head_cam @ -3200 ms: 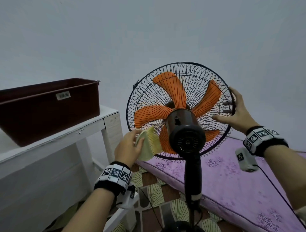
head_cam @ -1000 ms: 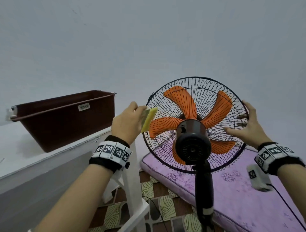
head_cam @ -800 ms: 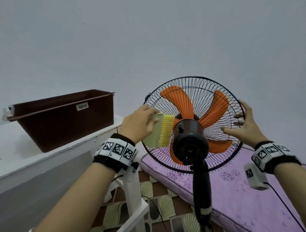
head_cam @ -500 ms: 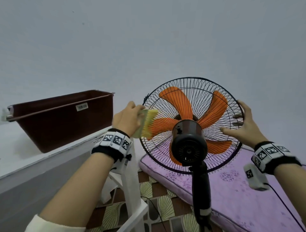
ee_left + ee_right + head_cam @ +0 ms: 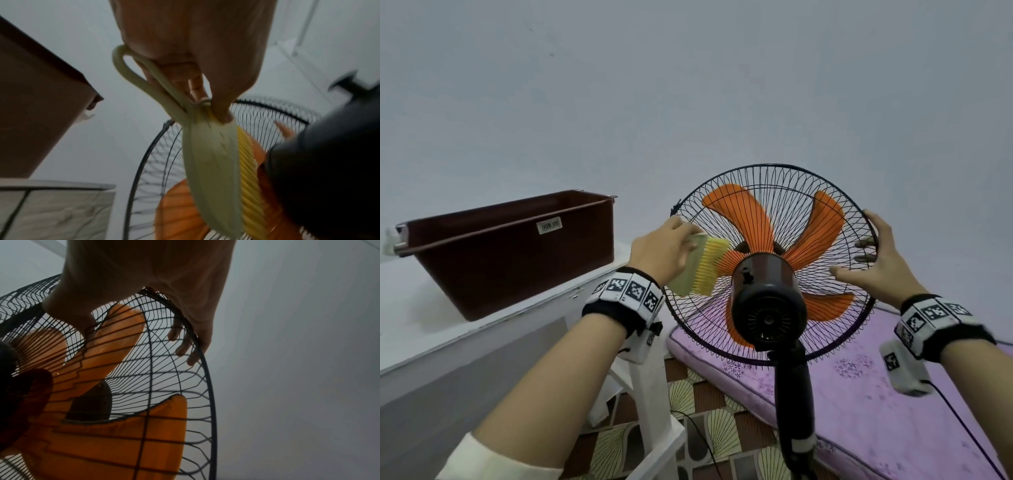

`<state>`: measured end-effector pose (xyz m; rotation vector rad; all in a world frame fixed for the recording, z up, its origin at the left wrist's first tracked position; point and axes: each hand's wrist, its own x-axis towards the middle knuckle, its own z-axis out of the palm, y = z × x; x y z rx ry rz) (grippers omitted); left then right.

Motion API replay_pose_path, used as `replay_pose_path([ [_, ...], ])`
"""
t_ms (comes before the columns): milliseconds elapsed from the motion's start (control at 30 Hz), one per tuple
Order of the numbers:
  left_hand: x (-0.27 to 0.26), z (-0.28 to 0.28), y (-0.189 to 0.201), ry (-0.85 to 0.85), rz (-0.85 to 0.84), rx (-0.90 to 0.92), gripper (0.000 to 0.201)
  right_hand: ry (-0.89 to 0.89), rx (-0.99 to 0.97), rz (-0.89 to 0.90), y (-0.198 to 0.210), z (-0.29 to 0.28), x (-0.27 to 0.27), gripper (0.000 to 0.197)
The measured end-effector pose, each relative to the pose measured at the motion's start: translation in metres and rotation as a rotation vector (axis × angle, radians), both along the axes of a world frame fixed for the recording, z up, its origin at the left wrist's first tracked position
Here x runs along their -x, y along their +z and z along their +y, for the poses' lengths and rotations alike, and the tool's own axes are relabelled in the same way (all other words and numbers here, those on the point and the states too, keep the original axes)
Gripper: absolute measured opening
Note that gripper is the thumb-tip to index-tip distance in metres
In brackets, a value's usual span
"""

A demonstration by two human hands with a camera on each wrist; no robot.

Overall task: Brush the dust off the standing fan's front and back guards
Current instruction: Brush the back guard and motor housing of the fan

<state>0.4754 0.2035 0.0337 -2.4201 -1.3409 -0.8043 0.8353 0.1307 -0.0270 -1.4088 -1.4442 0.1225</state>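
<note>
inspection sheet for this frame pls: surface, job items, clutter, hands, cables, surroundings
Surface: white table, left of the fan.
Job's things: standing fan, seen from behind; rear guard and orange blades intact. Yellow-bristled brush lies against the rear guard, left of the motor housing.
Clutter: dark red bin on the table.
Grippers: left hand grips the brush; right hand holds the guard rim, fingers curled over to the front side.
Cables: black wire from the right wrist unit; another on the floor.
Surroundings: purple mattress, patterned floor, plain wall.
</note>
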Motion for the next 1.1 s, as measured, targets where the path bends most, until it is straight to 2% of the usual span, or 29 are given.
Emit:
replay_pose_path([
  [200,0.044,0.016,0.011,0.274,-0.164,-0.111,0.03,-0.024,-0.03,-0.014,-0.002,0.004,-0.003,0.105],
  [267,0.057,0.015,0.017,0.298,-0.251,-0.17,0.028,-0.02,-0.019,-0.011,-0.003,0.005,-0.005,0.106],
  [333,0.058,0.009,0.026,0.234,-0.261,-0.183,0.028,-0.012,-0.002,-0.021,-0.003,0.004,-0.006,0.106],
  [533,0.006,-0.024,0.062,-0.086,-0.061,-0.237,0.028,0.021,0.022,-0.016,-0.002,0.006,-0.006,0.108],
  [633,-0.025,-0.031,0.072,-0.189,0.176,-0.291,0.027,0.022,0.021,-0.011,-0.002,0.009,-0.005,0.108],
  [733,-0.056,-0.028,0.075,-0.196,0.388,-0.306,0.028,0.03,0.007,0.013,-0.004,0.01,-0.005,0.108],
  [833,-0.08,-0.017,0.078,-0.169,0.512,-0.286,0.03,0.045,-0.005,0.017,-0.007,0.01,-0.005,0.109],
  [967,-0.094,-0.007,0.09,-0.156,0.548,-0.247,0.033,0.042,-0.036,-0.003,-0.008,0.011,-0.01,0.109],
  [1033,-0.091,-0.003,0.102,-0.13,0.491,-0.294,0.032,0.031,-0.041,-0.003,-0.009,0.011,-0.012,0.109],
  [1100,-0.08,0.002,0.12,-0.058,0.351,-0.375,0.03,0.011,-0.048,0.0,-0.011,0.01,-0.016,0.11],
])
